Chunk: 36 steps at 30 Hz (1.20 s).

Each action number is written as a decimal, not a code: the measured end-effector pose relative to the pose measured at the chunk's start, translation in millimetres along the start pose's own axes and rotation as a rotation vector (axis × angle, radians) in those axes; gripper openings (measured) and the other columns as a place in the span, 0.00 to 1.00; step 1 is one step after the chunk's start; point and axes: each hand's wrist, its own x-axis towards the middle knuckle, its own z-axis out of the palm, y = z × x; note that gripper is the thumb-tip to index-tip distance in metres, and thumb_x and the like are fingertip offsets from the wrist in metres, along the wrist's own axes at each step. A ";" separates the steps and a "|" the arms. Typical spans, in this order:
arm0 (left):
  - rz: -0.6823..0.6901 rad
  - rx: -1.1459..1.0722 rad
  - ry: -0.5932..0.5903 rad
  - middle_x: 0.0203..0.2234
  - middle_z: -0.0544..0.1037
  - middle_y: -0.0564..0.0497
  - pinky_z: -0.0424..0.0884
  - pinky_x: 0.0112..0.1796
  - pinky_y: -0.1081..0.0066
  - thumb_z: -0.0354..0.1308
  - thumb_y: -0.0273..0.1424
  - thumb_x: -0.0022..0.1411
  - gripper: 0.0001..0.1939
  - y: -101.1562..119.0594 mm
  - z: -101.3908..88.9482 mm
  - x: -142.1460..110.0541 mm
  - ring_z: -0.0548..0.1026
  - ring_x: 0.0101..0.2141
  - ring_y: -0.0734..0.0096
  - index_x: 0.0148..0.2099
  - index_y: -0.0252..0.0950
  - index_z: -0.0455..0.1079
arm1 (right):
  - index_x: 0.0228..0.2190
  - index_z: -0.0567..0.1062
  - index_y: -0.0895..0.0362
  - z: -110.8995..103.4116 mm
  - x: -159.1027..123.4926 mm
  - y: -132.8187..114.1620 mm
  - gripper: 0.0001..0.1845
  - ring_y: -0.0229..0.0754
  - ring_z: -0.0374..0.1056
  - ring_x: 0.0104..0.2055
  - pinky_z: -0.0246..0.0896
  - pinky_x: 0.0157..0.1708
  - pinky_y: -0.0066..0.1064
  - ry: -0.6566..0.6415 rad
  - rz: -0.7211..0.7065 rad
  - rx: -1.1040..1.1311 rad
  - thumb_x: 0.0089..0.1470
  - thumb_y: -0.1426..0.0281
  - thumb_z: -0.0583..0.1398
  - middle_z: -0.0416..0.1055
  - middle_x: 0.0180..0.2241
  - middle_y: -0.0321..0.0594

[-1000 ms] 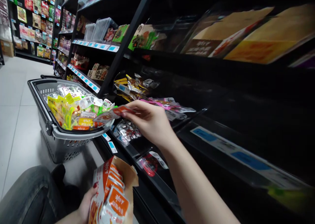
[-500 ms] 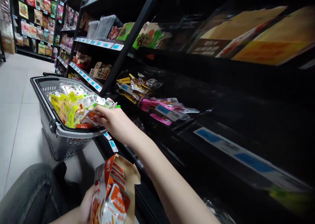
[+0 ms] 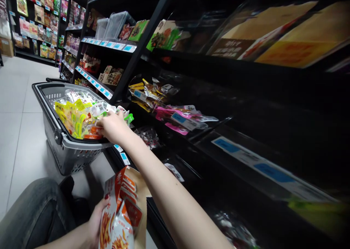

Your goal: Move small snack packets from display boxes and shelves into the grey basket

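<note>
My left hand (image 3: 96,220) is closed round the side of an open cardboard snack box (image 3: 109,212), tilted above my lap. Orange-and-white snack packets (image 3: 127,220) stand inside that box. My right hand (image 3: 113,127) reaches over the near right corner of a grey shopping basket (image 3: 73,150). Its fingers are curled down on an orange snack packet (image 3: 95,131), their tips partly hidden. Yellow packets (image 3: 72,114) fill the basket's near left part, with clear and white ones behind and green-edged ones by the hand.
Black shelving (image 3: 131,65) runs along the right, with price strips (image 3: 94,82) on its edges. Pink-edged packets (image 3: 183,116) and yellow-edged packets (image 3: 151,92) lie on a low shelf. My bent knee (image 3: 41,205) is at lower left, beside the tiled floor (image 3: 19,139).
My right hand has moved slightly left and lower into the basket, onto the orange packet. My left hand still holds the box, which sits a little further left in view.
</note>
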 end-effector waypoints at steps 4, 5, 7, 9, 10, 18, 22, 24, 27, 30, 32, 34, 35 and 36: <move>-0.031 -0.020 0.027 0.31 0.79 0.41 0.60 0.44 0.66 0.48 0.48 0.55 0.30 -0.2 7.3 -4.1 0.75 0.33 0.59 0.42 0.23 0.71 | 0.26 0.74 0.56 9.0 -7.4 -1.8 0.10 0.49 0.59 0.40 0.45 0.39 0.45 -0.045 0.022 0.015 0.51 0.70 0.54 0.70 0.25 0.44; -0.034 -0.024 0.039 0.29 0.79 0.42 0.60 0.44 0.66 0.49 0.47 0.55 0.29 -0.1 8.4 -4.6 0.76 0.32 0.60 0.41 0.24 0.72 | 0.26 0.74 0.56 9.1 -9.4 -2.7 0.11 0.50 0.59 0.40 0.45 0.39 0.45 -0.049 0.028 0.015 0.51 0.70 0.53 0.70 0.25 0.45; -0.026 -0.021 0.061 0.27 0.79 0.43 0.61 0.43 0.67 0.49 0.46 0.55 0.27 0.3 9.7 -4.5 0.76 0.30 0.62 0.38 0.25 0.72 | 0.26 0.74 0.57 7.6 -13.1 -4.2 0.12 0.51 0.58 0.41 0.45 0.39 0.46 -0.056 0.032 0.018 0.51 0.72 0.51 0.70 0.26 0.46; -0.012 -0.013 0.085 0.26 0.79 0.44 0.61 0.43 0.67 0.49 0.46 0.55 0.26 0.9 10.1 -3.8 0.76 0.29 0.62 0.38 0.26 0.72 | 0.27 0.74 0.57 6.4 -15.8 -4.6 0.13 0.51 0.58 0.42 0.45 0.39 0.46 -0.063 0.034 0.025 0.51 0.75 0.50 0.70 0.26 0.47; -0.012 -0.008 0.098 0.26 0.79 0.43 0.61 0.43 0.66 0.49 0.46 0.55 0.26 1.0 10.0 -3.4 0.76 0.29 0.62 0.37 0.25 0.72 | 0.27 0.74 0.57 6.5 -16.3 -4.7 0.14 0.51 0.57 0.42 0.45 0.40 0.46 -0.061 0.037 0.028 0.51 0.76 0.49 0.69 0.27 0.47; 0.050 0.022 0.175 0.32 0.79 0.44 0.60 0.48 0.65 0.51 0.39 0.57 0.20 1.9 0.4 -2.5 0.76 0.35 0.61 0.40 0.27 0.71 | 0.40 0.69 0.55 13.3 -28.4 -26.1 0.15 0.51 0.58 0.44 0.42 0.44 0.47 0.158 0.039 -0.001 0.54 0.77 0.47 0.72 0.32 0.45; 0.008 -0.005 0.086 0.35 0.78 0.40 0.58 0.50 0.60 0.50 0.41 0.57 0.23 3.8 -4.2 -1.5 0.75 0.38 0.56 0.43 0.25 0.71 | 0.45 0.65 0.53 13.6 -96.8 -35.0 0.17 0.48 0.55 0.46 0.43 0.44 0.42 0.373 0.250 0.068 0.55 0.75 0.47 0.67 0.47 0.44; -0.001 -0.024 0.033 0.37 0.78 0.39 0.58 0.50 0.60 0.50 0.41 0.57 0.24 3.9 -3.5 -1.9 0.74 0.40 0.55 0.45 0.24 0.69 | 0.38 0.69 0.54 19.6 -142.6 -31.5 0.11 0.47 0.57 0.41 0.45 0.42 0.41 0.289 0.487 0.214 0.54 0.72 0.50 0.70 0.38 0.42; -0.017 -0.016 0.007 0.37 0.77 0.38 0.58 0.50 0.58 0.48 0.42 0.58 0.26 3.6 1.7 -4.6 0.74 0.40 0.54 0.47 0.23 0.68 | 0.32 0.70 0.51 38.6 -199.1 -24.0 0.08 0.48 0.57 0.40 0.48 0.39 0.41 -0.067 0.562 0.543 0.47 0.65 0.59 0.69 0.34 0.39; -0.049 0.025 0.062 0.35 0.78 0.38 0.58 0.50 0.57 0.47 0.41 0.58 0.25 3.4 7.9 -7.7 0.75 0.39 0.54 0.46 0.23 0.68 | 0.31 0.70 0.50 59.8 -227.2 -25.2 0.11 0.50 0.57 0.40 0.47 0.39 0.42 -0.173 0.595 0.662 0.42 0.67 0.63 0.69 0.34 0.38; -0.045 0.058 0.096 0.35 0.78 0.39 0.59 0.50 0.57 0.48 0.39 0.58 0.23 3.0 9.9 -9.0 0.75 0.39 0.55 0.45 0.23 0.68 | 0.26 0.70 0.52 68.7 -234.9 -28.9 0.06 0.50 0.56 0.39 0.46 0.40 0.44 -0.137 0.605 0.685 0.43 0.69 0.63 0.69 0.32 0.38; -0.040 0.084 0.096 0.37 0.77 0.38 0.59 0.50 0.58 0.48 0.38 0.58 0.23 2.2 8.9 -9.8 0.74 0.39 0.55 0.46 0.23 0.68 | 0.23 0.68 0.54 73.1 -240.3 -30.6 0.05 0.48 0.57 0.39 0.46 0.40 0.43 -0.077 0.604 0.802 0.46 0.69 0.61 0.68 0.31 0.38; -0.046 0.091 0.087 0.37 0.77 0.38 0.59 0.50 0.58 0.49 0.39 0.58 0.23 1.8 7.3 -10.1 0.74 0.40 0.54 0.46 0.23 0.68 | 0.23 0.67 0.54 74.6 -243.1 -30.3 0.06 0.46 0.58 0.38 0.48 0.40 0.41 -0.031 0.613 0.911 0.48 0.68 0.59 0.67 0.30 0.37; -0.063 0.093 0.076 0.38 0.77 0.38 0.59 0.50 0.58 0.49 0.39 0.57 0.24 1.4 5.2 -10.5 0.74 0.41 0.54 0.46 0.23 0.68 | 0.24 0.66 0.54 76.0 -246.1 -29.2 0.07 0.44 0.58 0.36 0.50 0.38 0.38 0.034 0.638 1.038 0.50 0.67 0.58 0.66 0.29 0.36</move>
